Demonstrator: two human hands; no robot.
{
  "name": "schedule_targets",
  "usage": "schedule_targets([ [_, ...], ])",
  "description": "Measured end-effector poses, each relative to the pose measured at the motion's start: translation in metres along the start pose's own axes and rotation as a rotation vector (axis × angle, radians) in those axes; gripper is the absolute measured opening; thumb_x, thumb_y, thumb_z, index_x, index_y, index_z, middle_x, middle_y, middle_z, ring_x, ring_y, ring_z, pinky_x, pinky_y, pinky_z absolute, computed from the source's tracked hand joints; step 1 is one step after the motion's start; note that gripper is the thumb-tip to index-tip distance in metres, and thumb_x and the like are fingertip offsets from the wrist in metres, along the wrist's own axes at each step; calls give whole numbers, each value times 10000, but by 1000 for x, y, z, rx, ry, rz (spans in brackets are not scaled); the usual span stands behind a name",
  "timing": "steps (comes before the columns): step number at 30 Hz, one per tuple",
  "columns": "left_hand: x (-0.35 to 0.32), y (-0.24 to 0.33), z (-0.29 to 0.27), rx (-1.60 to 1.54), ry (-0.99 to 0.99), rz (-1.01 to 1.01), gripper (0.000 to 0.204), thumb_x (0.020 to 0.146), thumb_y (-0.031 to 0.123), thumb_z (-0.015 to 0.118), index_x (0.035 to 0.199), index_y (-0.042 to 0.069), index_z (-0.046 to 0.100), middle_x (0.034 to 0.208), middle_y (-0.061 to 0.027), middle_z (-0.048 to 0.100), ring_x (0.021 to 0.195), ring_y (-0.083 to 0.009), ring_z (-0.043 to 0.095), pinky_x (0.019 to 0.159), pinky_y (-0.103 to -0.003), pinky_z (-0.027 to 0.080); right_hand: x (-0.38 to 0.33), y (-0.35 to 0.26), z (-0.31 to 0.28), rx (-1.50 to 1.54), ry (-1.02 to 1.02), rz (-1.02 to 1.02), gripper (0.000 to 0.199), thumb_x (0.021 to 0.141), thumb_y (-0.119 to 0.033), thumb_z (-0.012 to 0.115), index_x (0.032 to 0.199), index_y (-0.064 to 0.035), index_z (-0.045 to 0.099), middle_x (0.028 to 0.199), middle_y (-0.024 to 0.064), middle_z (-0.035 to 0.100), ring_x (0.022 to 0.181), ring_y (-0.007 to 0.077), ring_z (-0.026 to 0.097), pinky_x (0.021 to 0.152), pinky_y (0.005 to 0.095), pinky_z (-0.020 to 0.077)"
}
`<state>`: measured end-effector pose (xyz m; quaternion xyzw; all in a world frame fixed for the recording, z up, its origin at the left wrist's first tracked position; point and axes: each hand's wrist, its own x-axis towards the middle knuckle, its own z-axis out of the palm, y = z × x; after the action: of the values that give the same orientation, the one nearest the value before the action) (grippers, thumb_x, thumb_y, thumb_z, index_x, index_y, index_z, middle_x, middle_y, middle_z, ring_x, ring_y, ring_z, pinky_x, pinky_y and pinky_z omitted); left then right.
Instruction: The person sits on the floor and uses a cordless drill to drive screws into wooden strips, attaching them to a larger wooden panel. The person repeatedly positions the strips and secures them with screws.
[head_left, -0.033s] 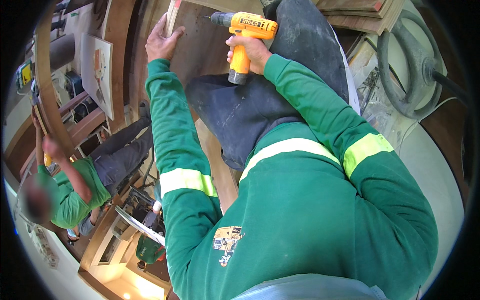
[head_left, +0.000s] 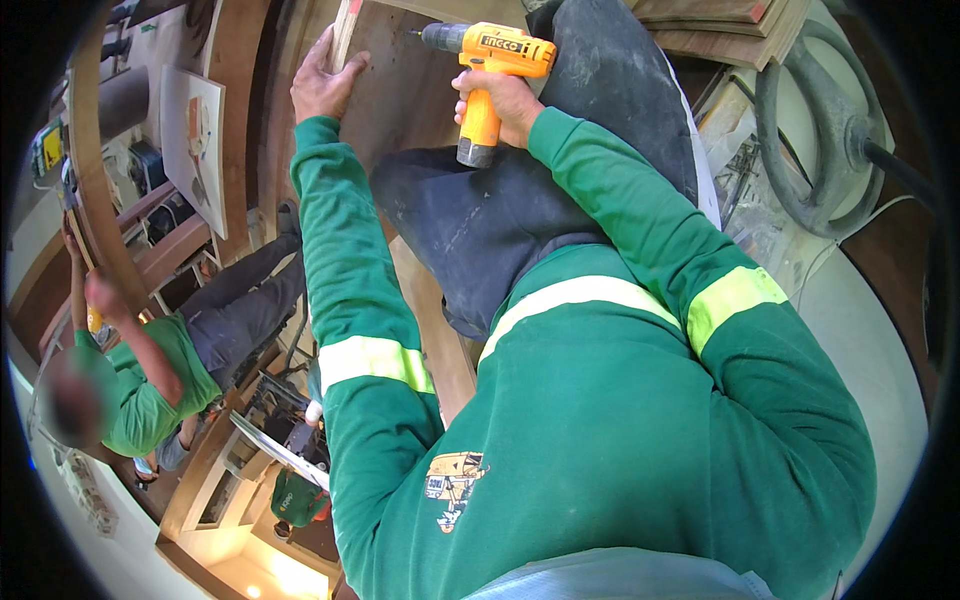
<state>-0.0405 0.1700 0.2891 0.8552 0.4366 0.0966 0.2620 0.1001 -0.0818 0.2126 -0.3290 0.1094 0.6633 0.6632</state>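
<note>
My right hand (head_left: 508, 103) is wrapped round the grip of a yellow-orange cordless drill (head_left: 510, 55), whose dark battery end hangs toward my thigh. The drill's black chuck points left, with a short bit (head_left: 415, 33) at its tip. At the upper left, my left hand (head_left: 322, 88) is closed on the edge of a narrow wood strip (head_left: 345, 38) with a red-marked end, thumb on one side and fingers on the other. The bit is apart from the strip. A brown wood panel (head_left: 405, 105) lies behind both hands, beside my dark trousers.
Stacked wood boards (head_left: 720, 30) lie at the upper right, near a grey wheel-like ring (head_left: 770, 130) with spokes. On the left, a co-worker in a green shirt (head_left: 165, 385) works with raised hands at a wood beam (head_left: 95, 190). A white panel (head_left: 195, 140) leans nearby.
</note>
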Motion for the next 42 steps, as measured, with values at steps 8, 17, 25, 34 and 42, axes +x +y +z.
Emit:
schedule_targets([
  [8, -4, -3, 2, 62, 27, 21, 895, 790, 512, 948, 1559, 158, 658, 1435, -131, 755, 1213, -294, 774, 1119, -417, 569, 0, 3, 2, -11, 7, 0, 230, 918, -112, 786, 1048, -90, 597, 833, 71, 650, 718, 228, 703, 748, 446, 634],
  [17, 1, -6, 0, -10, -21, 50, 902, 829, 454, 963, 1590, 109, 624, 1387, -165, 768, 1169, -247, 763, 1069, -368, 574, 6, 9, 4, -86, -9, -56, 226, 945, -130, 783, 1084, -94, 609, 849, 48, 657, 755, 205, 710, 763, 423, 624],
  [25, 0, -5, 0, -4, -2, 85, 901, 829, 473, 963, 1582, 105, 633, 1400, -171, 760, 1203, -260, 755, 1082, -367, 566, 13, 12, 7, -167, -24, -137, 292, 912, -139, 788, 1141, -83, 616, 874, 48, 669, 751, 206, 709, 746, 433, 613],
  [34, 0, -25, 4, -126, -41, 111, 881, 867, 351, 973, 1592, 27, 592, 1462, -156, 728, 1250, -183, 714, 1099, -323, 549, 13, 13, 0, -374, -22, -211, 284, 917, -154, 800, 1149, -90, 649, 913, 32, 685, 757, 181, 704, 712, 388, 598],
  [42, -62, -19, -20, 212, 4, 113, 787, 919, 456, 818, 1611, 201, 545, 1389, -190, 740, 1259, -425, 713, 1061, -500, 568, -26, -49, 21, -174, -18, -379, 240, 893, -120, 812, 1064, -66, 651, 833, 61, 677, 680, 208, 711, 651, 410, 626],
])
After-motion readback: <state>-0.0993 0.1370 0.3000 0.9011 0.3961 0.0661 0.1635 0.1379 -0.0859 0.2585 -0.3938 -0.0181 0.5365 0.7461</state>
